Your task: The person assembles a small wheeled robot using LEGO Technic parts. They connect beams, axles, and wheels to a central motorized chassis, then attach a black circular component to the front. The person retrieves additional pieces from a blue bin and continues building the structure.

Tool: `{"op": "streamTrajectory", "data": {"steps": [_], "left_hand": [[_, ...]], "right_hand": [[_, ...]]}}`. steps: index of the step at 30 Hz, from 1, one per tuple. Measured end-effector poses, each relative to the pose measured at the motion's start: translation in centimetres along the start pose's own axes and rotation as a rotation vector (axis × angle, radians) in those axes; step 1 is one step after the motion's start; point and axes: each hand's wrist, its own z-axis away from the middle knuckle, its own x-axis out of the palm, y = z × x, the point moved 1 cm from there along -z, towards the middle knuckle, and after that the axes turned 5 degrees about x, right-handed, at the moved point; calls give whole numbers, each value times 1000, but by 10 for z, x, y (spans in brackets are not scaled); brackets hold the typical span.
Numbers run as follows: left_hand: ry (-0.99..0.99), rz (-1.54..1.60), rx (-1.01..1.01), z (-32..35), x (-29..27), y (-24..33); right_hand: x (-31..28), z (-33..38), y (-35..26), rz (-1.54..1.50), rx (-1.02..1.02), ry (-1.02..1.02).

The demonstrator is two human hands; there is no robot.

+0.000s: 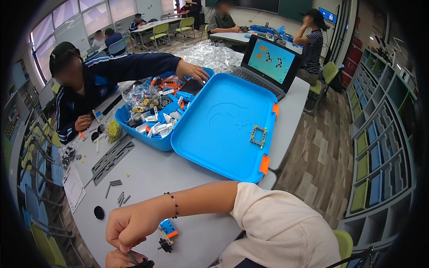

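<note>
My right hand [129,225], a beaded bracelet on its wrist, is curled into a fist low over the grey table [147,178]. Its fingertips pinch a thin grey axle [132,257]. Just below, at the picture's lower edge, my left hand [119,260] is only partly in view and grips a small black part [145,263] that meets the axle. A small blue and orange block [168,227] and a black gear piece [164,244] lie on the table beside my right wrist.
An open blue case [223,129] holds a small framed piece [258,136] on its lid and several loose parts in its tray [152,114]. A person in a dark jacket reaches a hand [192,71] into it. Nearby are a laptop [268,62], grey beams [111,156], a black wheel [98,212] and a paper sheet [73,187].
</note>
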Motion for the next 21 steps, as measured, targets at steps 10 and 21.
{"op": "streamTrajectory", "data": {"steps": [10, 21], "left_hand": [[-21, 49, -61, -4, -5, 2], [4, 204, 31, 0, -12, -14]], "right_hand": [[-1, -1, 0, 136, -8, 21], [6, -7, 2, 210, -87, 56]]}}
